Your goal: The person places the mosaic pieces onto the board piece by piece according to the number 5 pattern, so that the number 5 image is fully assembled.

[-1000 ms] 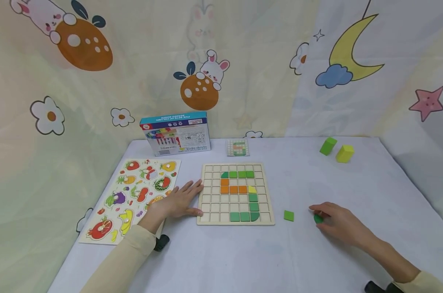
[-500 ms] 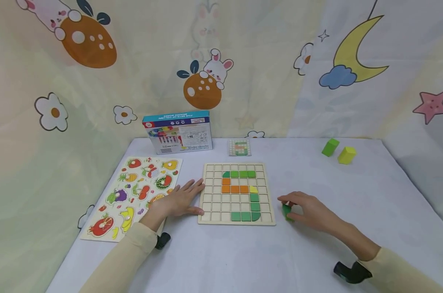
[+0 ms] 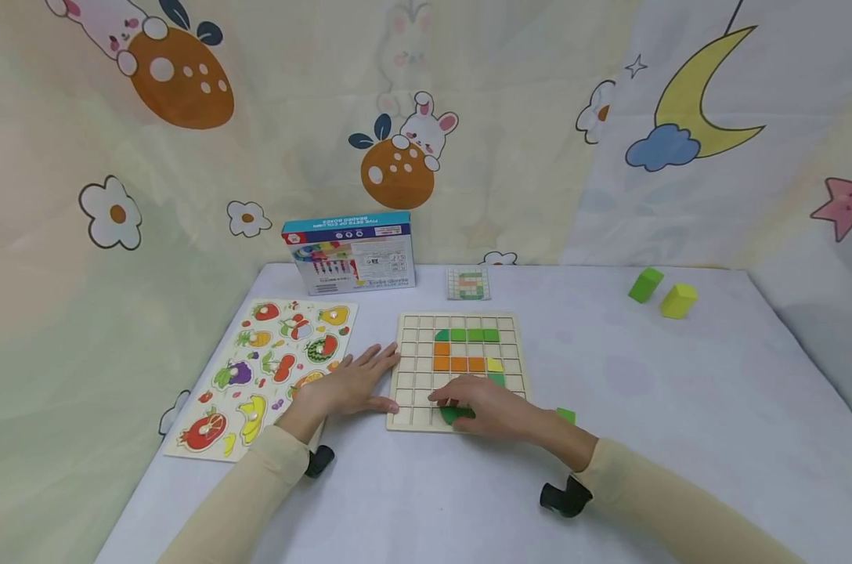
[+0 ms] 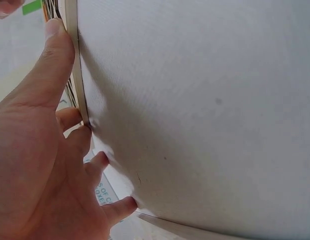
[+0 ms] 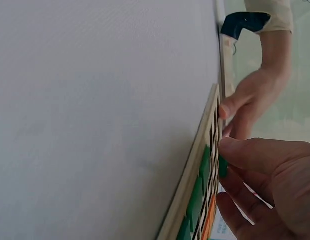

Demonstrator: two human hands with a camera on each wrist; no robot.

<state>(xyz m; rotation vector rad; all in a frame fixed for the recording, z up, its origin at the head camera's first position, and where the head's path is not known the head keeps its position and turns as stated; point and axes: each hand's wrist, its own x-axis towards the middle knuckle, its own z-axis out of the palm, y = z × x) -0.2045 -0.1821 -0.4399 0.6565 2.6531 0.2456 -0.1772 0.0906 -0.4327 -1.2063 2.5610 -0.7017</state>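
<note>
A wooden grid board point(image 3: 409, 376) lies on the table, with green, orange and one yellow tile point(image 3: 494, 365) set in its squares. My left hand point(image 3: 351, 385) rests at the board's left edge, fingers spread, thumb against the rim in the left wrist view. Over the lower rows of the board is my right hand point(image 3: 492, 407), which pinches a dark green tile point(image 5: 223, 166) between thumb and fingers. That hand hides part of the board's lower right. A loose light green tile point(image 3: 566, 415) lies right of the board, partly behind my right wrist.
A fruit puzzle board point(image 3: 218, 395) lies at the left, under my left forearm. Behind stand a cardboard box point(image 3: 355, 254) and a small pattern card point(image 3: 469, 284). A green block point(image 3: 646, 285) and a yellow-green block point(image 3: 678, 301) sit at the back right.
My right hand has moved left with the dark green tile, from the table at the right, past the loose light green tile, onto the grid board. My left hand stays at the board's edge.
</note>
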